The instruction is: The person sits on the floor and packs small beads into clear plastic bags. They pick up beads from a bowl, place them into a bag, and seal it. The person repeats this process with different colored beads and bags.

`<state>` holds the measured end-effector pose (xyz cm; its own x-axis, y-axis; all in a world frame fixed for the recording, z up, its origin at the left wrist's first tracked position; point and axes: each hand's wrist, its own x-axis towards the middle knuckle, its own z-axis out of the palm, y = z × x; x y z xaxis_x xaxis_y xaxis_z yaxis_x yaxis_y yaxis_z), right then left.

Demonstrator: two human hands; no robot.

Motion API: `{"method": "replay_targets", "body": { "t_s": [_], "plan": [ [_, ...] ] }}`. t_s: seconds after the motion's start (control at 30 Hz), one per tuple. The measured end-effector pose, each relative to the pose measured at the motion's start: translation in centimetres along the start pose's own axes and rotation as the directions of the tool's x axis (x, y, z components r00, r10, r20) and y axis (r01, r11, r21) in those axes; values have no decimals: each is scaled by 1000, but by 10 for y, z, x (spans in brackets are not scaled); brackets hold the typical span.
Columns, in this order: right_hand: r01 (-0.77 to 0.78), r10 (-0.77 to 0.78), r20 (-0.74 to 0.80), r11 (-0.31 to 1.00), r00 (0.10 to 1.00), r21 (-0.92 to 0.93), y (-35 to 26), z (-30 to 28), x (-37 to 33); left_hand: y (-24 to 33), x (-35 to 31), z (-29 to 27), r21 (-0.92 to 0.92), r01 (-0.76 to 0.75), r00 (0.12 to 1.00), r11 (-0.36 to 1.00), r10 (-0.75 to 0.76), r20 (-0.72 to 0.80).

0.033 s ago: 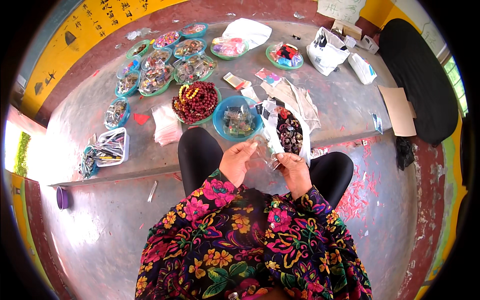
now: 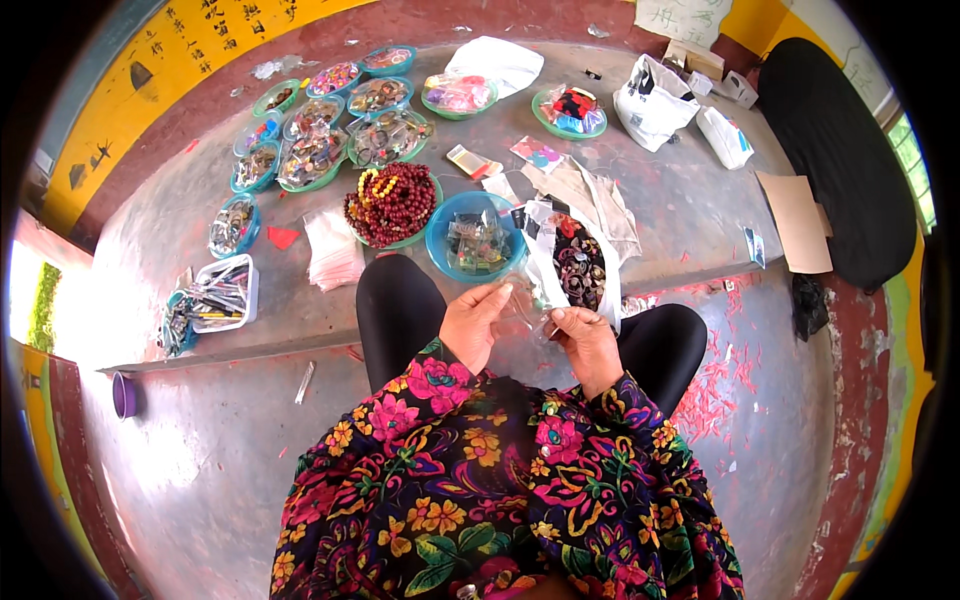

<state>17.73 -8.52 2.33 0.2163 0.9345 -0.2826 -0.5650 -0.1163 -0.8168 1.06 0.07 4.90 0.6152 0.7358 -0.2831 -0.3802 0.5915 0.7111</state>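
Between my hands is a small clear plastic bag [image 2: 522, 303], stretched in front of my lap. My left hand [image 2: 474, 326] pinches its left edge between thumb and fingers. My right hand [image 2: 588, 346] is closed on the bag's lower right side, where a small dark item shows at the fingertips; its kind is too small to tell. Just beyond the hands stands a blue basin [image 2: 437, 252] holding several filled clear packets [image 2: 476, 240]. To its right, a white plastic bag [image 2: 610, 285] lies open, full of small dark round pieces [image 2: 580, 268].
Left of the basin is a bowl of dark red bead strings [image 2: 392, 208], beside a stack of pinkish plastic bags [image 2: 333, 248]. Several bowls of trinkets [image 2: 312, 160] stand farther back. A white tub of pens [image 2: 222, 300] sits at left; cardboard [image 2: 795, 222] leans at right.
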Motion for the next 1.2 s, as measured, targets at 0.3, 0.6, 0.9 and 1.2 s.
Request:
{"method": "replay_targets", "body": {
  "t_s": [0.3, 0.6, 0.9, 1.2],
  "plan": [
    [101, -97, 30, 979, 995, -178, -25, 18, -2, -6, 0, -3, 284, -14, 994, 959, -18, 110],
    [169, -163, 42, 948, 986, -269, -22, 19, -4, -11, -3, 5, 374, -71, 990, 925, 19, 142],
    [185, -177, 55, 954, 983, -235, -20, 23, -4, -12, -5, 5, 470, -153, 986, 870, 106, 125],
    [225, -225, 11, 967, 974, -117, -19, 23, -7, -14, -4, 5, 509, -89, 990, 856, 21, 137]
  ]
}}
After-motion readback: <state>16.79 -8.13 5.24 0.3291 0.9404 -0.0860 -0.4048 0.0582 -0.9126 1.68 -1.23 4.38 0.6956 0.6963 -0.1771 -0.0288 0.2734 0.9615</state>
